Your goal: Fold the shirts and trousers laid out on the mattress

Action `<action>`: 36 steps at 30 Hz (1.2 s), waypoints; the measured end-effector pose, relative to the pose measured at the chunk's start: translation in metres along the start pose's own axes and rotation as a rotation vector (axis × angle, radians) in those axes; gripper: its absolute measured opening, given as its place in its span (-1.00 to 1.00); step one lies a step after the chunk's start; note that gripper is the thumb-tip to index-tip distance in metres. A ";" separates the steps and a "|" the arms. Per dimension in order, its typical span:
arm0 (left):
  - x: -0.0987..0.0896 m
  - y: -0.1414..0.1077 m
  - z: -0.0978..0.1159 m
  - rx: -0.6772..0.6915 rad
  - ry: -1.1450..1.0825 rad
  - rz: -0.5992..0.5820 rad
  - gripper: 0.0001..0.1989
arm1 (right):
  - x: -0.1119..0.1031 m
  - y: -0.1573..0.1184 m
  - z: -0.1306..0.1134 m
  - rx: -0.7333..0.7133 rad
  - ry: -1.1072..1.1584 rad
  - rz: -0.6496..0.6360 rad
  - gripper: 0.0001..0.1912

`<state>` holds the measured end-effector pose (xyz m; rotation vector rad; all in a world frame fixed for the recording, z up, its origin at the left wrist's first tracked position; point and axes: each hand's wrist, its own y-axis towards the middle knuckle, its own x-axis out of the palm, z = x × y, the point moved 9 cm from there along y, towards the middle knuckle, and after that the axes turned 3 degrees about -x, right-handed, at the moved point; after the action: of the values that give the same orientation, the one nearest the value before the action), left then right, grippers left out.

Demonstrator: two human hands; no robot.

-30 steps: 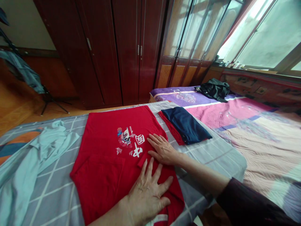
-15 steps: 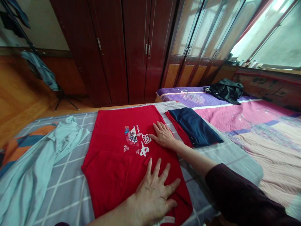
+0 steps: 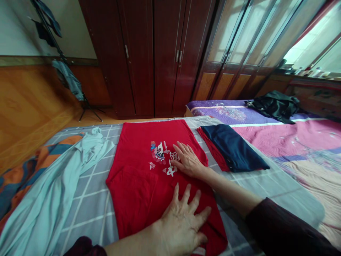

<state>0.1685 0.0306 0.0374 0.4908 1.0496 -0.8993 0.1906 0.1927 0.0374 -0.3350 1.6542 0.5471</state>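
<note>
A red printed shirt (image 3: 149, 133) is spread flat on a bed covered with a grey checked sheet (image 3: 89, 202), reaching from just short of the bed's far edge toward its near edge. The shirt is pressed by the left hand (image 3: 182, 218), laid palm down on its nearer part with fingers spread and nothing gripped. The right hand (image 3: 189, 160) is likewise laid flat and unclenched, farther up beside the white lettering of the printed design (image 3: 160, 153), which is partly covered by it. Near the shirt's left side a fold is seen in the fabric. Toward the bed's right edge, a folded navy garment (image 3: 236, 147) is stacked on a folded red cloth (image 3: 215, 151). Along the bed's left side a pale mint garment (image 3: 61, 177) is strewn, and beyond it an orange-and-blue striped cloth (image 3: 39, 160) is partly covered. To the right, a black garment (image 3: 274, 105) is heaped on a purple-and-pink quilt (image 3: 282, 137). The far side is lined by a dark red wardrobe (image 3: 140, 71).
</note>
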 end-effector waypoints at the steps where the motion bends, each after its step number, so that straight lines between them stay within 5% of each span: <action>1: 0.000 0.000 0.000 -0.001 -0.003 -0.004 -0.39 | 0.001 -0.003 -0.008 -0.053 0.018 -0.007 -0.28; 4: 0.000 0.001 0.000 -0.014 0.023 -0.017 -0.39 | 0.000 -0.004 -0.013 -0.100 0.020 -0.016 -0.32; 9: -0.024 -0.001 -0.010 -0.082 0.096 -0.015 -0.47 | -0.028 -0.017 0.024 0.088 -0.062 0.145 -0.45; 13: -0.061 -0.008 -0.026 -0.130 0.157 0.006 -0.71 | -0.049 -0.076 -0.007 -0.142 0.113 0.179 -0.60; 20: -0.089 -0.040 -0.043 -0.135 0.235 0.080 -0.68 | -0.061 -0.173 -0.044 -0.303 0.242 -0.080 -0.45; 25: -0.063 -0.108 -0.043 -0.243 0.198 -0.059 -0.60 | -0.045 -0.194 -0.049 -0.422 0.238 -0.125 -0.35; 29: -0.029 -0.158 -0.034 -0.319 0.230 -0.081 -0.33 | -0.041 -0.191 -0.058 -0.492 0.187 -0.016 -0.54; 36: -0.004 -0.172 -0.031 -0.360 0.339 0.070 -0.08 | -0.070 -0.185 -0.035 -0.356 0.390 0.088 -0.75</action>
<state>0.0098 -0.0418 0.0377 0.3804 1.4611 -0.5566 0.2671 0.0115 0.0793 -0.6654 1.9506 0.8887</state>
